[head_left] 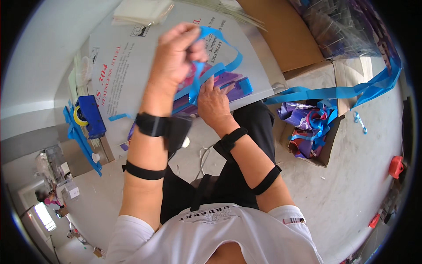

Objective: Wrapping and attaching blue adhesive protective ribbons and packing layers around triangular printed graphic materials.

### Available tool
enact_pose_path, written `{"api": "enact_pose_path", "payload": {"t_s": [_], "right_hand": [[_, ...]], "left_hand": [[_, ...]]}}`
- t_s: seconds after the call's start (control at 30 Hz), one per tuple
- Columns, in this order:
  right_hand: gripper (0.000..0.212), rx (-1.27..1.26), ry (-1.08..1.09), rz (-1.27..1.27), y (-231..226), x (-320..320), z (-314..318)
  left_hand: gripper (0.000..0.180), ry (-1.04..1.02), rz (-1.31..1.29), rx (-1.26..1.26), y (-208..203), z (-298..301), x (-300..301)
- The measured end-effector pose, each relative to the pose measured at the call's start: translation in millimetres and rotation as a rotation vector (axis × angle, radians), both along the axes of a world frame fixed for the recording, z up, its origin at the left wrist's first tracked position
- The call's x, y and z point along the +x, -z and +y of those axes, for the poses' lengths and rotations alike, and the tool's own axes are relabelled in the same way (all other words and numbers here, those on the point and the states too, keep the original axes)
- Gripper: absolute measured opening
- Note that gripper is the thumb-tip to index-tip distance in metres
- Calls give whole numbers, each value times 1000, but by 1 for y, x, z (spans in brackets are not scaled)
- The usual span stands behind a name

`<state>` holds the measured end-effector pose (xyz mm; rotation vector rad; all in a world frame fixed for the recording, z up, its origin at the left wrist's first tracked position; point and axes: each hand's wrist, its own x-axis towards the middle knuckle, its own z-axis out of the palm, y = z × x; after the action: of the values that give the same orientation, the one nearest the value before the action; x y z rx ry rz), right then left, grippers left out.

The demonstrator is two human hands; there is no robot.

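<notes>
My left hand (178, 53) is raised over the table, its fingers closed on a blue fabric strap (235, 59) that loops out to the right and drops toward the right hand. That hand is slightly blurred. My right hand (213, 103) lies on a purple printed plastic piece (235, 89), fingers stretched out, the index finger reaching up beside the strap. At the piece's right end is a blue patch (246, 86). Part of the piece is hidden under my hands and left wrist.
A grey-white printed sheet (127, 57) covers the table. To the left sits a blue tape dispenser (91, 116). Stacked clear sheets (143, 11) lie at the back. Right are a large carton (281, 35), a long blue strap (316, 93), and a floor box (327, 152) of purple pieces.
</notes>
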<state>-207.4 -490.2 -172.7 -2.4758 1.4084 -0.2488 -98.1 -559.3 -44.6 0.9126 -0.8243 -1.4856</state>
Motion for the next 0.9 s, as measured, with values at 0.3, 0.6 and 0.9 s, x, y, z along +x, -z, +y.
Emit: {"api": "enact_pose_path", "payload": {"t_s": [0.3, 0.6, 0.9], "right_hand": [[50, -120, 32, 1, -6, -7, -1], [52, -234, 28, -157, 3, -22, -3], [55, -213, 25, -204, 3, -26, -3]], "left_hand": [[15, -247, -965, 363, 10, 142, 142], [22, -182, -2137, 199, 46, 173, 166], [50, 23, -1571, -197, 88, 22, -5]]}}
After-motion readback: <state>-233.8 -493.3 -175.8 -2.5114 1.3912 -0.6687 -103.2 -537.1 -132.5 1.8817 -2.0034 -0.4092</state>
